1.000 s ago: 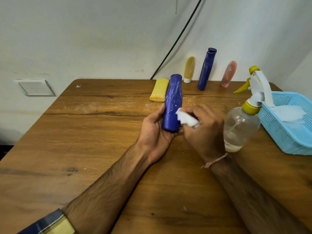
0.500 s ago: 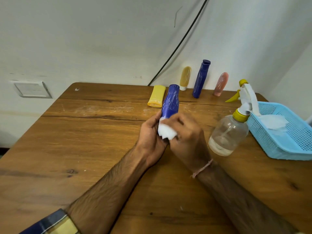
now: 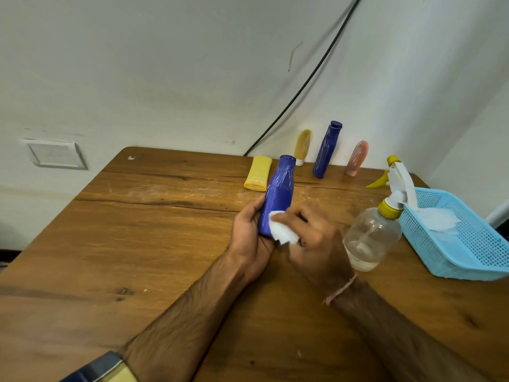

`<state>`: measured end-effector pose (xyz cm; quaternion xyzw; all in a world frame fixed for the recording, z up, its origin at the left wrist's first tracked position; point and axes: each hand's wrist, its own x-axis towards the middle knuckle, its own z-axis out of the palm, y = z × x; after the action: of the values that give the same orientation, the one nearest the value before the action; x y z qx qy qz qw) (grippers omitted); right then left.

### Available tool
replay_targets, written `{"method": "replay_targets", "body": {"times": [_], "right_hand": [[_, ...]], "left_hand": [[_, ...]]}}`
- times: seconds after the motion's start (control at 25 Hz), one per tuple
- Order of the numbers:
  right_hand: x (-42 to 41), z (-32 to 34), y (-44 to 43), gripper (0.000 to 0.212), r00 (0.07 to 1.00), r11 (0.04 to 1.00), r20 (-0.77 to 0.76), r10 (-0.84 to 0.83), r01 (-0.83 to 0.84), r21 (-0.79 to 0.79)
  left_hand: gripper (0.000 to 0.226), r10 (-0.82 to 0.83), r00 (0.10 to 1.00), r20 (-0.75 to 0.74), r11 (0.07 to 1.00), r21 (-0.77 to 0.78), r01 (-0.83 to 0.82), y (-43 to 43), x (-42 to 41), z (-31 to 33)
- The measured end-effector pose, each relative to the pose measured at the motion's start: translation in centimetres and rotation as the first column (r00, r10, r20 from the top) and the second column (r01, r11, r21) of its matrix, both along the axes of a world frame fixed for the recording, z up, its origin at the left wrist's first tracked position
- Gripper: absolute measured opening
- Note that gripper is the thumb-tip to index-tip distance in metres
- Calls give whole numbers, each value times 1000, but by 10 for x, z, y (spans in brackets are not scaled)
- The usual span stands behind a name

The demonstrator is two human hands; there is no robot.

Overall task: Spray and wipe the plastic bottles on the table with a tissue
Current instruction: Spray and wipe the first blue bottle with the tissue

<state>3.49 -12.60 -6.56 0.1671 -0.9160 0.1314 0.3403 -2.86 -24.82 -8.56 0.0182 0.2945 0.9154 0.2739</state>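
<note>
My left hand (image 3: 249,235) grips the lower part of a blue plastic bottle (image 3: 279,193), which tilts away from me over the table. My right hand (image 3: 316,238) pinches a folded white tissue (image 3: 282,230) and presses it against the bottle's lower right side. The bottle's base is hidden between my hands. A clear spray bottle (image 3: 370,235) with a yellow collar and white trigger stands just right of my right hand.
Against the back wall stand a tan tube (image 3: 302,144), a second blue bottle (image 3: 326,150) and a pink tube (image 3: 356,158). A yellow bottle (image 3: 257,173) lies flat. A light blue basket (image 3: 473,252) with tissues sits at the right table edge.
The tissue went from the bottle's middle down to its base, then shifted to the lower right side. The camera tilted, so everything sits lower in view.
</note>
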Motion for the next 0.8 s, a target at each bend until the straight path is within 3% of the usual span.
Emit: {"method": "replay_targets", "body": {"times": [0.12,0.32,0.52,0.72,0.8], "right_hand": [[-27,24,8,46,992,979,-26,-123,117,-170],[-8,5,-3,42,1000,1000,18,11,-11,-5],[-41,35,-3,40,987,977,-71,-146,132,-165],[-16,9,-6,41,999,999,-8,-45,45,-28],[-27,23,3,44,995,993,-45,-87,83,-88]], "left_hand": [[42,-5,999,-36,1000,-11,5,2,-2,-1],[40,6,1000,-7,998,56,-5,-2,-4,-1],[39,-9,998,-69,1000,-6,8,0,-3,-2],[43,-18,999,-26,998,66,20,0,-7,-3],[42,-18,999,-49,999,40,20,-1,-4,-1]]}}
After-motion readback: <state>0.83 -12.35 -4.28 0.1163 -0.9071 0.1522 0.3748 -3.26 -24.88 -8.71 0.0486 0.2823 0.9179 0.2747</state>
